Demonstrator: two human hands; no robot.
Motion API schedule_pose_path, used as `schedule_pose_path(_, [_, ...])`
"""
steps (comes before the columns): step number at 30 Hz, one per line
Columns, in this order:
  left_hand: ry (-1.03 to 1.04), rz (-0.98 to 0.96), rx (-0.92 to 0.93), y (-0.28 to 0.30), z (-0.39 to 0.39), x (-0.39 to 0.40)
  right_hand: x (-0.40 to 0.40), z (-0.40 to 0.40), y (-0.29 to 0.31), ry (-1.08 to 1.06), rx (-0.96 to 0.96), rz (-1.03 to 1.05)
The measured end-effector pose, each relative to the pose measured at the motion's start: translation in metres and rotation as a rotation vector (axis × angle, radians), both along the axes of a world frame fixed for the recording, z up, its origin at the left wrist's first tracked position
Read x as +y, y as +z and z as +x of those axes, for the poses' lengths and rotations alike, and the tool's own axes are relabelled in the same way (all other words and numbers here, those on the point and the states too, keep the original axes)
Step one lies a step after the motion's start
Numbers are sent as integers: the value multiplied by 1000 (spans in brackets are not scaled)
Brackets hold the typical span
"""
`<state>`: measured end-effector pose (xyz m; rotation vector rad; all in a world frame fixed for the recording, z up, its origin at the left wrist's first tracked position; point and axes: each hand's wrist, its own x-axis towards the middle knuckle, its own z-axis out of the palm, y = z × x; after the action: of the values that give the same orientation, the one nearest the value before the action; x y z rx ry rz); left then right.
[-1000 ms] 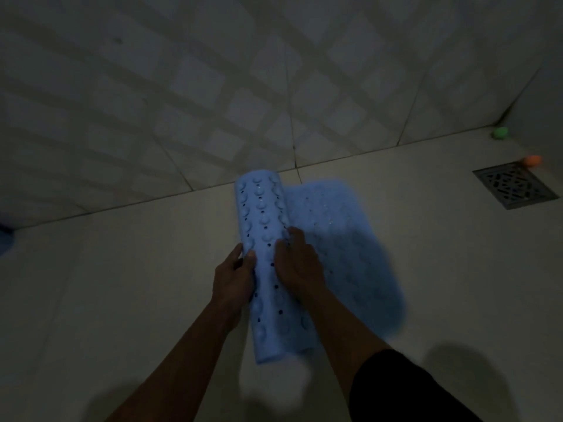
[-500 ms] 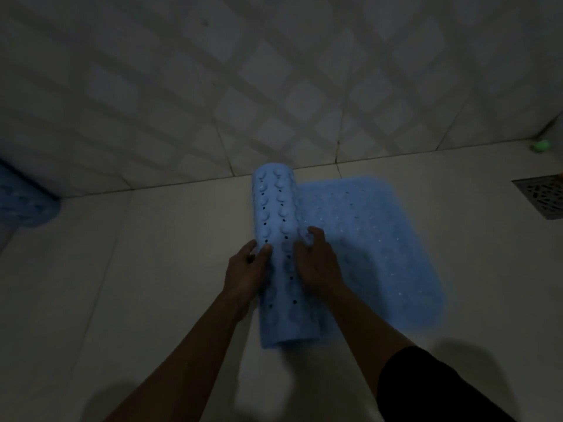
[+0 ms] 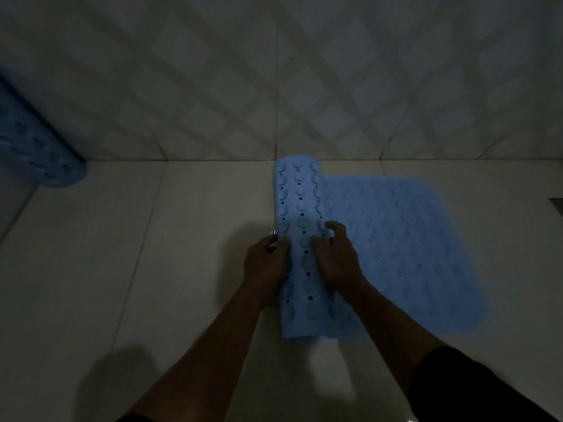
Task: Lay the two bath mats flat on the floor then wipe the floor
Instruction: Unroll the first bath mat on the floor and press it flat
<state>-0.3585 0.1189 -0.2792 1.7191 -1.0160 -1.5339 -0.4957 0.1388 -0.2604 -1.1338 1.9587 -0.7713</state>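
Two blue bath mats are in view. The first bath mat (image 3: 396,254) lies on the pale tiled floor (image 3: 152,269), near the wall (image 3: 274,71); its right part is already spread flat, and its left part is a roll (image 3: 300,214) with round suction cups and small holes on the outside. Both hands are on this roll, near its middle. The left hand (image 3: 266,263) holds the left side of the roll, with fingers curled against its edge and the thumb on top. The right hand (image 3: 336,257) holds the right side, with fingers bent over the roll where it meets the flat part. The two hands are close to each other, with a narrow strip of roll between them. The second bath mat (image 3: 39,153) is rolled, at the far left by the wall, well apart from the hands. At the right edge of the view, one dark corner of a floor drain (image 3: 557,205) shows, beyond the flat part of the first mat.
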Motion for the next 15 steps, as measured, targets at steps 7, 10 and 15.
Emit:
schedule_pose_path(7, [43, 26, 70, -5, 38, -1, -6, 43, 4, 95, -17, 80])
schedule_pose_path(10, [61, 10, 62, -9, 47, 1, -4, 53, -1, 118, -60, 91])
schedule_pose_path(15, [53, -11, 24, 3, 71, 9, -5, 67, -5, 138, -92, 81])
